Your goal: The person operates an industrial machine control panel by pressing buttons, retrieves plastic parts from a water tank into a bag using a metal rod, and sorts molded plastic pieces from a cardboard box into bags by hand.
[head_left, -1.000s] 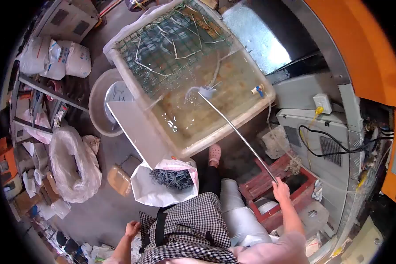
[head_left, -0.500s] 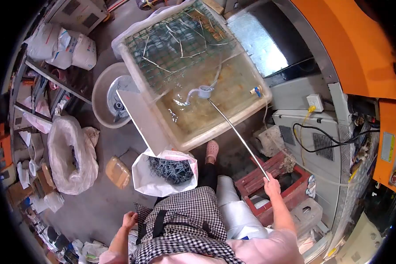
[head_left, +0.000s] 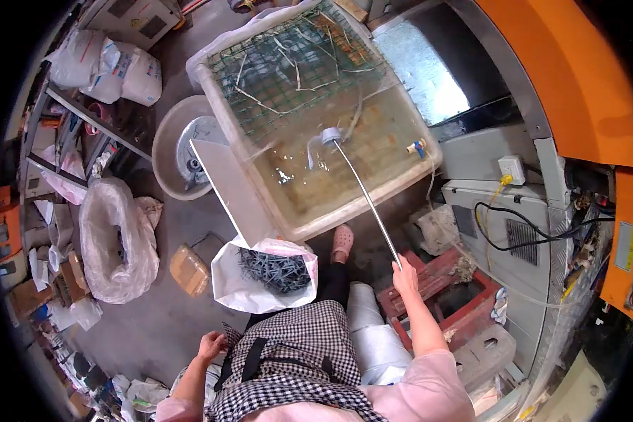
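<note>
1. Hands are well apart: the right hand (head_left: pixel 405 276) is clamped round the near end of a metal pole (head_left: pixel 370 205), while the left hand (head_left: pixel 213 344) is low on the near left, beside the checked apron (head_left: pixel 306 334) – its fingers look bent, but I cannot tell how far they close or whether they touch the cloth

2. From the right hand, the pole's long axis runs far and to the left, crossing above the near rim of the pale tank (head_left: pixel 315 227); the right hand is the nearer one, and the left is well off this line

3. At the pole's far end, a pale scoop (head_left: pixel 330 135) is out over the murky water, just near of the green netting (head_left: pixel 288 109); what looks like water spills from its left side – whether its underside touches the surface I cannot tell

4. Left of the pole, a white board (head_left: pixel 233 193) slants from the tank's left rim towards an open white sack (head_left: pixel 226 285), which holds dark grey strips (head_left: pixel 274 272) and sits between the tank and the apron

5. Near and right, a red frame (head_left: pixel 475 320) lies just beside the right forearm; far left of the board, a round basin (head_left: pixel 163 133) is on the floor
</note>
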`<state>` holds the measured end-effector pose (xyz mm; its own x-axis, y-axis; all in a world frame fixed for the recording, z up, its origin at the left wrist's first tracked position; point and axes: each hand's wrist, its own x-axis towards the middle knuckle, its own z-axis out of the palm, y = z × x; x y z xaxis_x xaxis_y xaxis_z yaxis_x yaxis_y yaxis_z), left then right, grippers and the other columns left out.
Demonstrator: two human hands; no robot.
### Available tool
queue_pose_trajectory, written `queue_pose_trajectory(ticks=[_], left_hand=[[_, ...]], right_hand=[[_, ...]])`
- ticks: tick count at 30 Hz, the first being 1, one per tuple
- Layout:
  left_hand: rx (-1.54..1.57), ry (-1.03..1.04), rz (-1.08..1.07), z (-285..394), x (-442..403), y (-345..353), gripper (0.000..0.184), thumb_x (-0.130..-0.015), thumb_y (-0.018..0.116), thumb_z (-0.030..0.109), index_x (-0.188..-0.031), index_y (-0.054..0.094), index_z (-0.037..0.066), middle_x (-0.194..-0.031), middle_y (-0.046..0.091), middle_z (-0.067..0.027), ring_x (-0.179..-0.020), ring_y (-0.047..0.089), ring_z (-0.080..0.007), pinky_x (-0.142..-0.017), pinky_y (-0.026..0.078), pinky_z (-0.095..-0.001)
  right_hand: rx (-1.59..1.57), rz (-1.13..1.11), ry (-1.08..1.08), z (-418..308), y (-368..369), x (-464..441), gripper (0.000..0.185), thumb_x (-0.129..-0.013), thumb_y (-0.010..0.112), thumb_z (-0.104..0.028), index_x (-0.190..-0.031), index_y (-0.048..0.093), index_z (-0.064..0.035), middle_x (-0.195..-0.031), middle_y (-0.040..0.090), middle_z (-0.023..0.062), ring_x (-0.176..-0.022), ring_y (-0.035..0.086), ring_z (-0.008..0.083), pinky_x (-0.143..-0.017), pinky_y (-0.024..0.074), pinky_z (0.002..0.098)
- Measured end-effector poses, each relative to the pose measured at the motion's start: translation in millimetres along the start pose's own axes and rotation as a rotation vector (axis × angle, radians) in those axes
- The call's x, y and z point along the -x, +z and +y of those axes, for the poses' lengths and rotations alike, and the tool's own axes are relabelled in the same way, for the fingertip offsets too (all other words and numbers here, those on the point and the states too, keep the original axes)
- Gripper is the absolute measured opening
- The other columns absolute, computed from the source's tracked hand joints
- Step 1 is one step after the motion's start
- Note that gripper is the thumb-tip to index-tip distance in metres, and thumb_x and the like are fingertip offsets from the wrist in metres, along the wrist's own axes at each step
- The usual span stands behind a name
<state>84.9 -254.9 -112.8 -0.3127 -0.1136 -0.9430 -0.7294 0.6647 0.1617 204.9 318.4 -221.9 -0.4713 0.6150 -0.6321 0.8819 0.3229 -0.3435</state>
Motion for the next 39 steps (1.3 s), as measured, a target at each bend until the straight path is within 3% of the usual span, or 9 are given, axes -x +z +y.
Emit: queue_pose_trajectory(ticks=[7,8,12,14,17,25,27,35,39], left_hand=[[0.055,0.033,0.004,-16,-1,-13,0.019,-0.088,0.052,0.017,-0.087,0.055,-0.001,-0.071,0.060,-0.0085,-0.060,0.060,-0.0167,-0.055,0.052,-0.0290],[0.057,0.041,0.000,-12,-1,-13,0.019,-0.088,0.052,0.017,-0.087,0.055,-0.001,-0.071,0.060,-0.0085,-0.060,0.060,-0.0167,-0.055,0.052,-0.0290],[0.017,0.008,0.010,-2,6,-9,0.018,-0.088,0.052,0.016,-0.086,0.055,-0.002,-0.071,0.060,-0.0096,-0.060,0.061,-0.0178,-0.054,0.052,-0.0289],[0.002,0.007,0.015,-4,3,-8,0.019,-0.088,0.052,0.016,-0.086,0.055,-0.003,-0.072,0.061,-0.0102,-0.060,0.061,-0.0181,-0.054,0.052,-0.0290],[-0.023,0.018,-0.016,-10,-6,-9,0.019,-0.088,0.052,0.016,-0.086,0.054,-0.003,-0.073,0.061,-0.0112,-0.061,0.061,-0.0186,-0.054,0.053,-0.0294],[0.043,-0.014,0.010,1,0,-9,0.018,-0.088,0.052,0.015,-0.088,0.055,-0.003,-0.073,0.061,-0.0122,-0.062,0.062,-0.0194,-0.055,0.052,-0.0298],[0.040,-0.010,0.009,-7,-3,-10,0.018,-0.089,0.051,0.015,-0.088,0.054,-0.002,-0.073,0.061,-0.0116,-0.063,0.062,-0.0201,-0.056,0.052,-0.0307],[-0.033,-0.039,0.047,-1,1,0,0.020,-0.087,0.055,0.016,-0.082,0.053,-0.003,-0.071,0.060,-0.0115,-0.061,0.060,-0.0197,-0.056,0.051,-0.0307],[-0.046,-0.030,0.054,-18,-3,2,0.020,-0.087,0.053,0.016,-0.084,0.056,-0.003,-0.071,0.062,-0.0112,-0.063,0.061,-0.0176,-0.055,0.050,-0.0284]], right_hand=[[-0.007,0.022,-0.094,-14,7,-16,0.035,-0.085,0.053,-0.026,-0.117,0.052,-0.0126,-0.095,0.059,0.0258,-0.089,0.055,0.0431,-0.077,0.0442,0.0487],[-0.043,-0.018,0.004,-13,3,-3,0.035,-0.084,0.054,-0.022,-0.117,0.053,-0.0108,-0.102,0.058,0.0233,-0.096,0.053,0.0413,-0.082,0.0426,0.0459],[-0.013,-0.029,0.046,15,-1,43,0.038,-0.085,0.052,-0.024,-0.121,0.050,-0.0122,-0.103,0.058,0.0229,-0.096,0.054,0.0412,-0.082,0.0424,0.0458],[0.091,-0.001,0.060,28,5,51,0.041,-0.086,0.050,-0.028,-0.125,0.046,-0.0167,-0.092,0.060,0.0258,-0.085,0.056,0.0435,-0.076,0.0442,0.0493],[0.052,0.042,0.038,31,17,46,0.041,-0.087,0.049,-0.029,-0.126,0.046,-0.0173,-0.091,0.060,0.0260,-0.085,0.056,0.0436,-0.075,0.0443,0.0492],[-0.013,0.076,-0.082,4,46,-35,0.039,-0.087,0.050,-0.028,-0.124,0.048,-0.0147,-0.092,0.059,0.0262,-0.088,0.056,0.0433,-0.078,0.0444,0.0487],[-0.049,0.059,-0.099,-7,49,-60,0.037,-0.085,0.053,-0.021,-0.119,0.051,-0.0084,-0.103,0.057,0.0238,-0.097,0.053,0.0407,-0.082,0.0434,0.0449],[-0.047,0.001,-0.109,-65,81,-164,0.033,-0.084,0.054,-0.023,-0.113,0.054,-0.0078,-0.097,0.059,0.0240,-0.092,0.054,0.0422,-0.079,0.0440,0.0470],[-0.084,0.059,-0.271,-84,120,-225,0.033,-0.084,0.054,-0.023,-0.113,0.054,-0.0062,-0.096,0.059,0.0245,-0.092,0.055,0.0416,-0.078,0.0448,0.0457]])
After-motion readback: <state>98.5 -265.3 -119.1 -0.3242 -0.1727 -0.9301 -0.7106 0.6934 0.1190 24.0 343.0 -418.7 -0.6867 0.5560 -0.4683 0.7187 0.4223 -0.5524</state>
